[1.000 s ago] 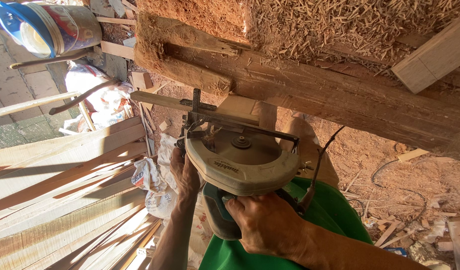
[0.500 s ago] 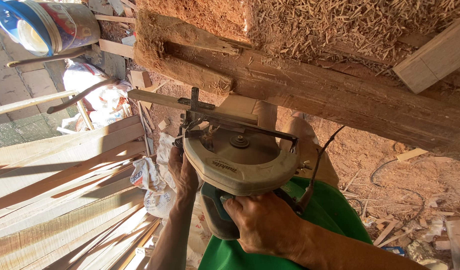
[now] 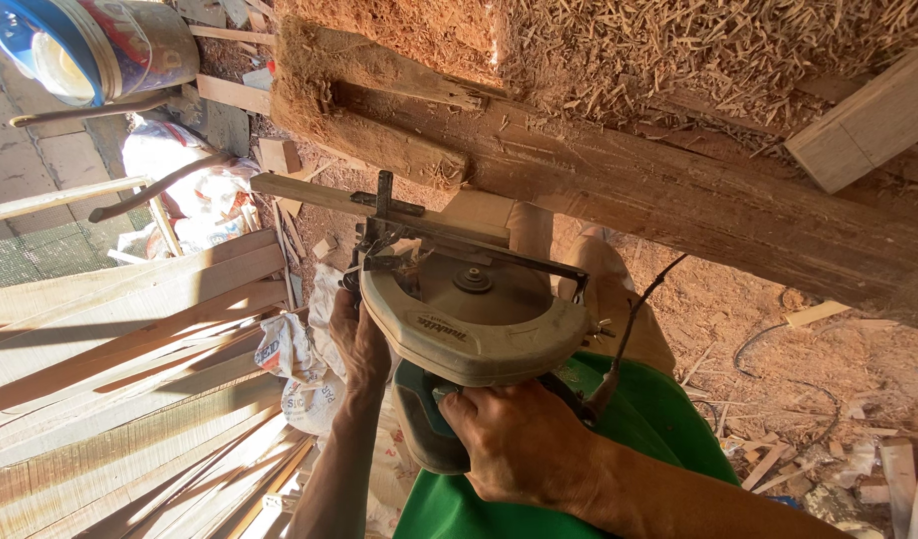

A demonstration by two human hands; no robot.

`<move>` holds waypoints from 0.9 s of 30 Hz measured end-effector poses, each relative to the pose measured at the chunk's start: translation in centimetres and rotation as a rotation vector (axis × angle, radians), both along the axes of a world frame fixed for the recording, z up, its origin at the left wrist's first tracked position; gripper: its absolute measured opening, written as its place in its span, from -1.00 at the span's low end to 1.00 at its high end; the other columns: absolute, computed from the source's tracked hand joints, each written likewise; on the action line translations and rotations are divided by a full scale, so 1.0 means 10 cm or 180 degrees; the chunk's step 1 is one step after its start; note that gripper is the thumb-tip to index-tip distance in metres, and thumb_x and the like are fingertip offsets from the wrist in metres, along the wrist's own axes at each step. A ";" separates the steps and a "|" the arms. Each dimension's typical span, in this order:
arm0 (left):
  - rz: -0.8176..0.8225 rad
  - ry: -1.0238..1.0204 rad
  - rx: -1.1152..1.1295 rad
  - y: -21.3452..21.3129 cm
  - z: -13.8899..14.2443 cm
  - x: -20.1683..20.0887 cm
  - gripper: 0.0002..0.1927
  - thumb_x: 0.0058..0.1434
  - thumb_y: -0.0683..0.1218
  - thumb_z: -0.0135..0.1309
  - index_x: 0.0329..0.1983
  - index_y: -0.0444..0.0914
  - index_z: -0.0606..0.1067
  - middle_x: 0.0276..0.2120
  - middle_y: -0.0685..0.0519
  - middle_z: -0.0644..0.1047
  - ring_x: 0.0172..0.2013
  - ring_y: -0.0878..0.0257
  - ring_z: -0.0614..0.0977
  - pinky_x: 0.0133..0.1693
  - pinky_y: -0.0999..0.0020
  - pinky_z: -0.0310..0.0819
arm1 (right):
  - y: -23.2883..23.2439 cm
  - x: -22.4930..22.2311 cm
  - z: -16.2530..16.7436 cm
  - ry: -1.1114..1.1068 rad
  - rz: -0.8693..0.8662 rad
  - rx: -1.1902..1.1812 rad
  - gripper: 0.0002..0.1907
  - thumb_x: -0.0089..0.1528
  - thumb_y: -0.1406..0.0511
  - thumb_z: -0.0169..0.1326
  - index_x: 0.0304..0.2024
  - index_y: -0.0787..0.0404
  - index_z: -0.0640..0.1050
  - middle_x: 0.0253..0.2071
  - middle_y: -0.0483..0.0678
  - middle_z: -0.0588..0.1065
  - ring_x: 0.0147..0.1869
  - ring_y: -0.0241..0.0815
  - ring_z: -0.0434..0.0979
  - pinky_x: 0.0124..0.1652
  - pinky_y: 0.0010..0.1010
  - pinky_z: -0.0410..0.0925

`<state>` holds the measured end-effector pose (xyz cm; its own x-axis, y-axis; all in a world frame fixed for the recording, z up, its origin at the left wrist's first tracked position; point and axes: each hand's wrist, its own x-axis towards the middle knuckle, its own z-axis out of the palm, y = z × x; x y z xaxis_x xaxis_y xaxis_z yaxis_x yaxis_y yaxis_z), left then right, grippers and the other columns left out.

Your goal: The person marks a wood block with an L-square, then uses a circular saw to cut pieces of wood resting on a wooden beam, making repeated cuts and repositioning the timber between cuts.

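The right hand (image 3: pixel 524 439) is wrapping tight around the handle of a round power saw (image 3: pixel 474 324). The left hand (image 3: pixel 357 339) is closing on the saw's left side, just under its metal guide bar (image 3: pixel 469 235). The saw is sitting in front of the person's green shirt (image 3: pixel 638 419), just below a long thin wood strip (image 3: pixel 309 193). A big rough beam (image 3: pixel 678 190) covered in sawdust is lying above it. I think the person is lining up the saw with the wood strip, getting ready to cut. The next move is calling for both hands to be holding the saw steady and straight. Many flat planks (image 3: pixel 119 379) are lying to the left. A blue bucket (image 3: pixel 89 50) is resting in the top corner.
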<state>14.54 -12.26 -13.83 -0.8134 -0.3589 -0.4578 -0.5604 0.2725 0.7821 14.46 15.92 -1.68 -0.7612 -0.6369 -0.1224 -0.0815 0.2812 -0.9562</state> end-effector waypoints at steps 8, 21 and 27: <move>-0.0150 -0.0154 -0.0418 -0.05 0.04 -0.10 -0.63 0.35 0.12 0.08 -0.20 -0.31 0.50 -0.39 0.11 0.50 -0.35 0.40 0.43 -0.30 0.46 0.36 | -0.08 -0.07 0.02 0.0071 -0.0036 0.0013 -0.66 -0.10 0.36 0.21 -0.28 0.38 0.54 -0.42 0.12 0.53 -0.27 0.08 0.59 -0.18 -0.10 0.50; -0.0918 0.0419 -0.1256 -0.47 0.03 -0.38 -0.60 0.40 0.11 0.07 -0.07 -0.35 0.55 -0.30 0.01 0.58 -0.26 0.34 0.54 -0.27 0.39 0.46 | -0.43 -0.29 0.08 0.0213 -0.0204 0.0032 -0.76 -0.03 0.36 0.20 -0.31 0.30 0.50 -0.41 0.13 0.54 -0.35 0.11 0.63 -0.34 -0.09 0.51; -0.1261 0.0828 -0.1227 -0.90 0.25 -0.84 -0.61 0.46 0.07 0.03 0.07 -0.36 0.54 -0.23 0.00 0.58 -0.24 0.29 0.56 -0.27 0.37 0.46 | -1.04 -0.56 0.05 0.0039 -0.0182 0.0017 -0.85 0.13 0.35 0.15 -0.27 0.27 0.52 -0.46 0.16 0.56 -0.42 0.15 0.64 -0.37 -0.06 0.51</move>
<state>6.19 -21.27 -11.34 -0.9866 -0.1065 -0.1236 -0.1625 0.7118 0.6833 8.84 5.50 -1.21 -0.7977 -0.5917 -0.1161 -0.0769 0.2908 -0.9537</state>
